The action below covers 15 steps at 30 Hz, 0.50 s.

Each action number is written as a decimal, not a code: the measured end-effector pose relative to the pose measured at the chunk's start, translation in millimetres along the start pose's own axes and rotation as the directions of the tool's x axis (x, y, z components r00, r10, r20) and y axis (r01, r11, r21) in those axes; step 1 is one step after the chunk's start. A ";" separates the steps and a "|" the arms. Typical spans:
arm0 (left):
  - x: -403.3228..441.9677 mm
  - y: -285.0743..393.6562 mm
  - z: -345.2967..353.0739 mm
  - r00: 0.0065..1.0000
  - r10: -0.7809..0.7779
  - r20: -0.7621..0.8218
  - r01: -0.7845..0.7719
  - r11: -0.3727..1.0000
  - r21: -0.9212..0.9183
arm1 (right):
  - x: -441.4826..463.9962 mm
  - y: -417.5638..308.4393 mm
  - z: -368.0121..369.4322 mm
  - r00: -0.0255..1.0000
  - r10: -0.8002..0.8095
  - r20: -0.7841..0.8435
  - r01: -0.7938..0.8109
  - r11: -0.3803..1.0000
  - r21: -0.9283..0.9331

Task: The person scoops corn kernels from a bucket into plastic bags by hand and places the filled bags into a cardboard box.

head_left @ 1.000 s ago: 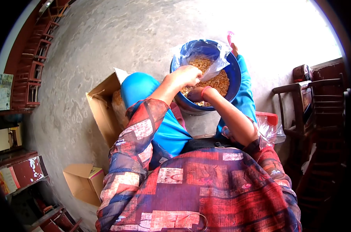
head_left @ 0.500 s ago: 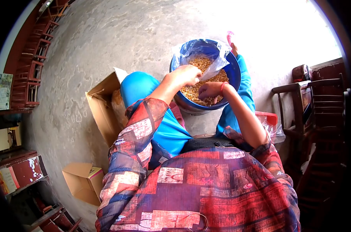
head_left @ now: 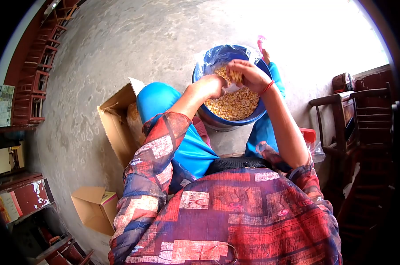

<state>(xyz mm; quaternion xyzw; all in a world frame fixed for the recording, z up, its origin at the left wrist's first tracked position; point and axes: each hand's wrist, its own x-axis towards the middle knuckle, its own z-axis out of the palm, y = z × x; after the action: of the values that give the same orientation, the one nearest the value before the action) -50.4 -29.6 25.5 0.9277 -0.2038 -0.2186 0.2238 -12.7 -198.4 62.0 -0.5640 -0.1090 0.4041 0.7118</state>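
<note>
A round blue bucket [head_left: 265, 73] stands on the floor between my knees, with yellow corn kernels [head_left: 233, 106] in its near part. A clear plastic bag [head_left: 203, 66] sits in the far part and drapes over the rim; more kernels show inside it. My left hand [head_left: 212, 85] is closed on the bag's near edge, its fingertips partly hidden. Above the bag's mouth, my right hand [head_left: 249, 76], with a red band at the wrist, is curled around a handful of corn kernels [head_left: 236, 77].
An open cardboard box [head_left: 116, 128] stands left of my knee, with a smaller open box [head_left: 94, 207] nearer me. Dark wooden chairs [head_left: 336, 119] are at the right. Something red [head_left: 307, 134] lies by my right leg. Bare concrete floor [head_left: 120, 48] stretches ahead.
My right hand has risen from the loose kernels and moved forward to the bag's mouth, now with kernels in it. My left hand has stayed nearly still at the bag's edge.
</note>
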 end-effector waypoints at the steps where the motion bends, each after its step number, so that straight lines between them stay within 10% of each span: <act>1: 0.8 -0.6 0.7 1.000 0.002 0.000 -0.002 1.000 0.001 | 4.7 -0.5 -1.0 0.992 -0.029 -0.120 0.034 0.999 0.035; 4: -0.4 1.5 -0.4 1.000 0.005 0.014 -0.005 1.000 0.028 | 13.5 -3.1 -2.7 0.951 -0.080 -0.298 0.086 0.996 0.008; 7: -4.7 8.3 -4.8 1.000 0.028 -0.010 -0.028 0.999 0.036 | 31.7 15.4 -25.8 0.881 -0.348 -0.322 0.095 0.795 -0.599; 11: -8.3 19.6 -12.1 0.996 0.081 0.022 -0.081 0.997 -0.020 | 23.1 31.0 -32.8 0.789 -0.585 -0.189 0.183 0.517 -0.836; 15: -8.2 18.4 -9.5 0.990 0.139 0.025 -0.137 0.989 -0.051 | -15.8 -5.6 0.7 0.933 -0.282 -0.222 0.094 0.790 -0.606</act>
<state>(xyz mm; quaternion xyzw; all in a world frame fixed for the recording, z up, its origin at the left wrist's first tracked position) -57.6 -37.7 45.0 0.9023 -0.2653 -0.2206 0.2583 -20.9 -209.1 71.9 -0.7966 -0.1746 0.1861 0.5481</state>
